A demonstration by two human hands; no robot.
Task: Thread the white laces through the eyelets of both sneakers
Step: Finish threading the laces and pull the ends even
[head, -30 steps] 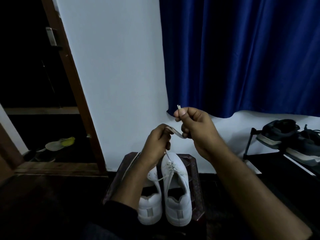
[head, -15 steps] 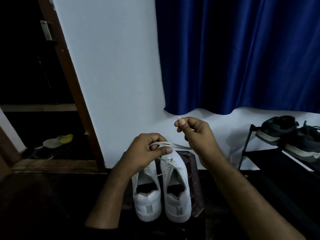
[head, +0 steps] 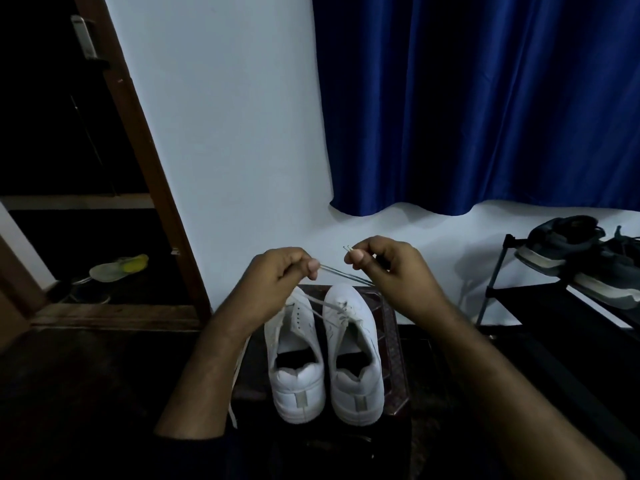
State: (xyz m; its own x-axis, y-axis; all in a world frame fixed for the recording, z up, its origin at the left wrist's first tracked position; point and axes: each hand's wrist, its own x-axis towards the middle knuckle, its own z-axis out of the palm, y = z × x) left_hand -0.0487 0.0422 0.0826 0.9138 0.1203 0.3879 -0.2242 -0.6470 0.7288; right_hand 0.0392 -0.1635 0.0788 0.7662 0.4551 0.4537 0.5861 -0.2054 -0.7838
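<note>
Two white sneakers stand side by side, heels toward the camera, on a small dark surface (head: 398, 344) with a reddish-brown rim; the left sneaker (head: 296, 362) and the right sneaker (head: 355, 355) almost touch along their inner sides. Above the sneakers' toes both hands are raised. The left hand (head: 277, 280) has its fingers curled, with thumb and forefinger pinching a white lace (head: 341, 274) that runs in a thin taut line across to the right hand (head: 388, 268). The right hand is also curled, pinching the lace near its end between thumb and forefinger, so that the short stiff tip (head: 347, 249) pokes out above the thumb toward the left hand. From under the left hand a stretch of lace drops to the sneakers and crosses from the left sneaker's tongue to the eyelets of the right sneaker, where a few crossings show near the toe. Another white lace (head: 239, 372) hangs off the surface's edge left of the left sneaker, partly behind the left forearm. Behind the sneakers is a pale wall (head: 225, 133) with a blue curtain (head: 485, 98). Right of the sneakers a black shoe rack (head: 498, 282) carries dark shoes (head: 571, 251). Left of the sneakers is a brown door frame (head: 138, 133), with a pale sandal (head: 114, 270) in the dark beyond it.
</note>
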